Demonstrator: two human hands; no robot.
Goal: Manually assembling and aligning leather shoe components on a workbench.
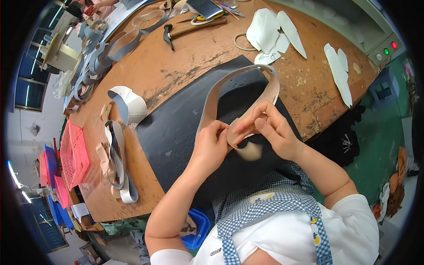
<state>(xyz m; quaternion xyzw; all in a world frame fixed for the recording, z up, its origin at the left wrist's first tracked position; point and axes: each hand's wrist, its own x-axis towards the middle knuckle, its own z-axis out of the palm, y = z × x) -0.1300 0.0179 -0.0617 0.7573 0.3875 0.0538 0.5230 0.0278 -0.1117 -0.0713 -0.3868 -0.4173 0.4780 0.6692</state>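
Observation:
A long band of leather-like material [211, 98], tan inside with a grey edge, arches in a loop above the black mat [176, 132]. My left hand [211, 143] pinches the band at its near left, thumb and fingers closed. My right hand [276, 130] is closed with bent fingers on the band's near end, just right of the left hand. Below the fingers hangs a pale, motion-blurred flap [250, 151]; I cannot tell whether it belongs to the band. The right fingertips partly hide the place where they grip.
Left on the brown table [172, 81] lie more bands [117, 154] and a white curved piece [132, 106]; a pink basket [73, 154] stands at its edge. Grey bands [99, 57] pile up far left. A hammer [194, 31], phone [204, 8] and white pattern pieces [265, 33] lie at the back.

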